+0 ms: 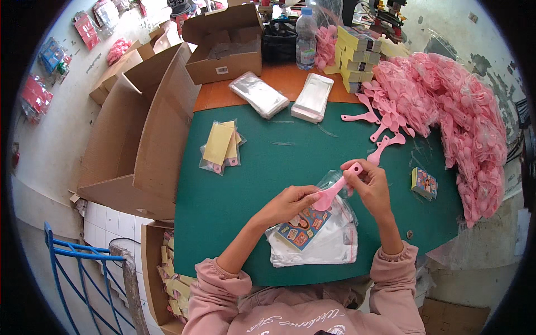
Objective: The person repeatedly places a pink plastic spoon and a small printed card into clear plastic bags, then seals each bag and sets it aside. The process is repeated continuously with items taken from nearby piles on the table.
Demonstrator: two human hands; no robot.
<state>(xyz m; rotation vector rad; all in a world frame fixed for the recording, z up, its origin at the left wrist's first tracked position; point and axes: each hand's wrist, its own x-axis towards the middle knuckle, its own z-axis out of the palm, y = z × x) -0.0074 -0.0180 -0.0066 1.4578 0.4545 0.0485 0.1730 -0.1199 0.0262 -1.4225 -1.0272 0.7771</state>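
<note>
Over the front of the green table I hold a pink spoon (pixel 324 199) slanting up to the right. My left hand (pixel 291 204) is closed at its bowl end. My right hand (pixel 369 183) pinches the upper end of the handle, which has a hole in it. A clear plastic bag lies around and behind the spoon; whether the spoon is inside it I cannot tell. Below my hands, a colourful printed card (pixel 306 228) rests on a stack of clear plastic bags (pixel 335 251). To the right lies a small stack of similar cards (pixel 424 183).
Pink spoons (pixel 416 89) heap along the right edge, some loose ones nearer me. Packed pieces with yellow cards (pixel 222 144) lie at left. Two bag stacks (pixel 259 95), banded yellow card bundles (pixel 357 56) and a water bottle (pixel 306 39) stand behind. Cardboard boxes (pixel 139 134) flank the left.
</note>
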